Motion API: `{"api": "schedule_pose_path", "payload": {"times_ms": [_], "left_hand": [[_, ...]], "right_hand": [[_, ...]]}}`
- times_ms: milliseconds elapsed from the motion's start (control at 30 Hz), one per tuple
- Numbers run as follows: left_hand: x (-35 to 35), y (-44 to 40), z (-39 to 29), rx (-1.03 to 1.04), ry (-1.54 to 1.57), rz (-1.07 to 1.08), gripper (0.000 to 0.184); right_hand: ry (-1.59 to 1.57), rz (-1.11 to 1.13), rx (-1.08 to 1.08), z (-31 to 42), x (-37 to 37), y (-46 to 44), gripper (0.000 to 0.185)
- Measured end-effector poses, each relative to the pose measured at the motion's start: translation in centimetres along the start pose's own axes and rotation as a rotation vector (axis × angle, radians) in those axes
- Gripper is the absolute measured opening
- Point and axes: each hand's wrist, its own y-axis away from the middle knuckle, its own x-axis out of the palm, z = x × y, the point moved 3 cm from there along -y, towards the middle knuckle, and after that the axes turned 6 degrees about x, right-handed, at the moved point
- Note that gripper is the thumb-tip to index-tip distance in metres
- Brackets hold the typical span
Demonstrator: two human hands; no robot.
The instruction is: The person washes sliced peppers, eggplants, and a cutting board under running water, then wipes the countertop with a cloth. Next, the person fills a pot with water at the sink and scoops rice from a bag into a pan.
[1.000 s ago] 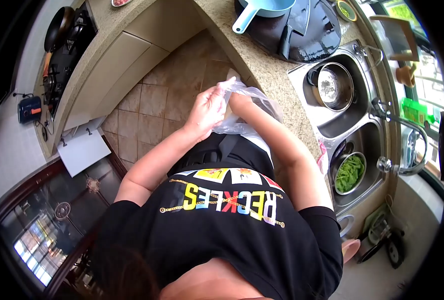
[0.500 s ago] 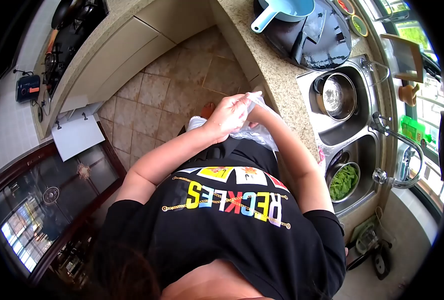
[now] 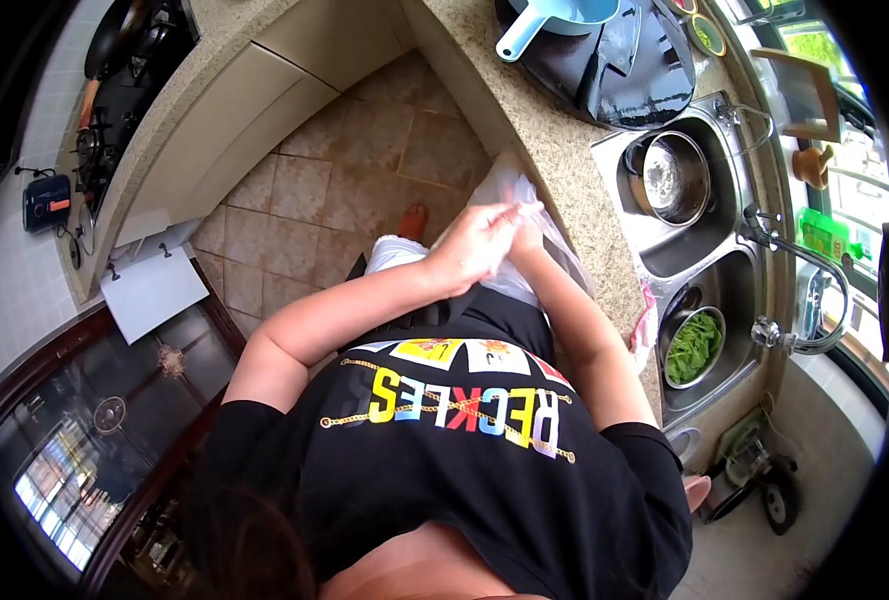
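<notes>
A thin clear plastic bag (image 3: pixel 505 184) hangs in front of my body, beside the counter's edge. My left hand (image 3: pixel 474 246) is closed, its fingertips pinching the bag's film close to my right hand. My right hand (image 3: pixel 527 238) is partly covered by the left fingers and the film; it looks closed on the bag as well. Part of the bag drapes along my right wrist and forearm. Whatever the bag may contain cannot be made out.
To the right, a double sink (image 3: pixel 654 262) holds a metal pot (image 3: pixel 670 178) and a bowl of leafy greens (image 3: pixel 694 347). On the counter (image 3: pixel 574 185), a cleaver (image 3: pixel 619 45) and a light blue pan (image 3: pixel 564 12) lie on a dark round board (image 3: pixel 654 92). A stove (image 3: pixel 114 120) is at far left.
The bag has opened out and now extends past my hands along the counter front. My left hand has shifted slightly down and toward my right hand, which shows more now. The view has shifted slightly.
</notes>
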Motion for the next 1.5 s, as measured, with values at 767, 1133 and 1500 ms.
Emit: {"api": "schedule_pose_path", "payload": {"times_ms": [767,1133,1500], "left_hand": [[-2.7,-2.8,4.3,-0.218,0.22,-0.212,0.03],[-3.3,-1.6,2.1,-0.1,0.2,-0.267,0.033],[-3.2,-1.5,-0.9,0.124,-0.041,-0.224,0.03]], "right_hand": [[-0.307,0.767,-0.396,2.9,6.3,-0.2,0.046],[-0.42,0.987,-0.173,0.0,3.8,-1.4,0.029],[-0.864,0.776,-0.012,0.7,1.1,-2.2,0.031]]}}
